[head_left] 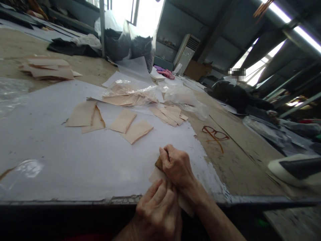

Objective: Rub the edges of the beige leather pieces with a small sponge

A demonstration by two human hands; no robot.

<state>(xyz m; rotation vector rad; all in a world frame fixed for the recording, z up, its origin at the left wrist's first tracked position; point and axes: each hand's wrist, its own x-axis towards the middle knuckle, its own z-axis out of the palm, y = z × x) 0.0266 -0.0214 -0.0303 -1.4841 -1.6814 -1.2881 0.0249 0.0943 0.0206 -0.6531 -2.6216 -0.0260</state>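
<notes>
Right hand (177, 164): fingers curled tight round a small brown block (158, 163). Left hand (159, 207): fingers bunched narrow, pressing down on a pale beige piece (155, 174). Piece sat at the table's front edge (125, 199), under both hands, far end on the white sheet (75, 160); a pale corner showed past the edge. Sheet's ragged right border ran just beside the right forearm. Room to move: leftward over the sheet. Cut beige pieces (122, 121) lay farther back, eyeglasses (216, 134) to the right.
</notes>
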